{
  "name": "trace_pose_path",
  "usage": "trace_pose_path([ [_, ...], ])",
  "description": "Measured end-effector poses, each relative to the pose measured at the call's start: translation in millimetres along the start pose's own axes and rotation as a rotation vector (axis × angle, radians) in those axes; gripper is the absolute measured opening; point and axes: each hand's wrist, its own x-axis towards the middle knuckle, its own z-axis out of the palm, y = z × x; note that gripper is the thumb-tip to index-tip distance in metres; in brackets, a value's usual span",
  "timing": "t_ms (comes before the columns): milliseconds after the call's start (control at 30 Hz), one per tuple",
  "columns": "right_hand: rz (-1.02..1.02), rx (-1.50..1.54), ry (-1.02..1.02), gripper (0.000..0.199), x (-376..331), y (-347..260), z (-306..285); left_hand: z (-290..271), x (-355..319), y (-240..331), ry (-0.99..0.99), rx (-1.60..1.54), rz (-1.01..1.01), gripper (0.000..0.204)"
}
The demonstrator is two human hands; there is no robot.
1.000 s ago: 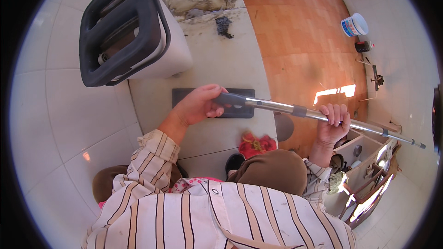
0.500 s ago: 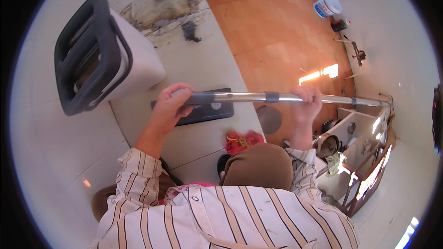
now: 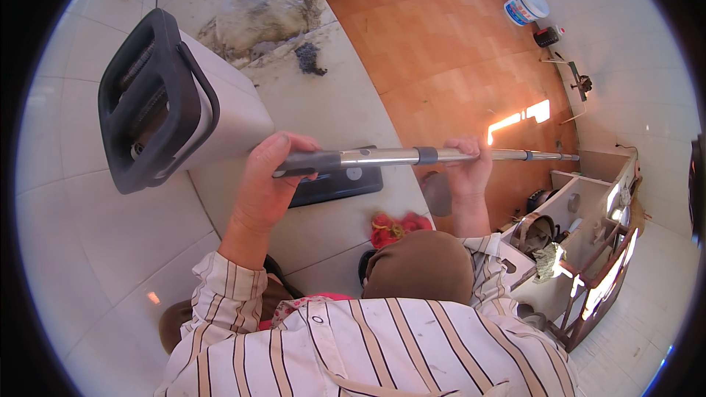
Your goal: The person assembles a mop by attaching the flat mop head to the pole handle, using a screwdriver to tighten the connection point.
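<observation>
The mop handle (image 3: 412, 156) — a metal pole with a grey grip — lies nearly level across the view above the white tiled floor (image 3: 88, 250). The left hand (image 3: 268, 184) is wrapped round the grip end and the right hand (image 3: 465, 169) is closed on the shaft farther along, spaced apart, probably for leverage. Its dark flat mop head (image 3: 334, 185) rests on the tiles beside the grey-and-white mop bucket (image 3: 176, 114).

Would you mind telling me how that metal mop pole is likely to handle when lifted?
The mop pole looks like a straight metal tube, so probably stiff. Its shiny surface may be slippery, though the left hand holds a dark grip end. The right hand grips farther along; being long, it would likely swing or tip if held at one point only.
</observation>
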Motion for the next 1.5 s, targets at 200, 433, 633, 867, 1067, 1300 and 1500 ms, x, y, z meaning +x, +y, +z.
trace_pose_path([
  [200, -0.002, -0.141, 0.111, 0.028, -1.1, 4.7, -17.4, 7.2, -1.3, 4.9, 0.046, 0.132, 0.04, 0.031],
  [433, 0.066, -0.257, 0.213, 0.032, -6.7, 13.9, -38.7, 10.5, -1.0, 4.7, 0.057, 0.174, 0.026, 0.033],
  [633, 0.13, -0.226, 0.249, 0.032, -6.0, 19.6, -48.4, 12.2, 0.1, 4.4, 0.109, 0.131, -0.002, 0.045],
  [867, 0.103, -0.27, 0.388, 0.033, -4.8, 18.9, -59.2, 10.9, 2.7, 4.2, 0.15, 0.099, -0.094, 0.059],
  [1067, 0.116, -0.244, 0.403, 0.036, -5.9, 21.4, -57.4, 14.4, 1.8, 4.9, 0.157, 0.114, -0.1, 0.063],
  [1300, 0.174, -0.199, 0.389, 0.038, -4.5, 18.7, -64.4, 15.6, 1.7, 7.2, 0.117, 0.105, -0.057, 0.057],
  [1500, 0.168, -0.251, 0.391, 0.039, -4.6, 19.6, -67.0, 11.2, 3.2, 8.0, 0.209, 0.114, -0.117, 0.059],
])
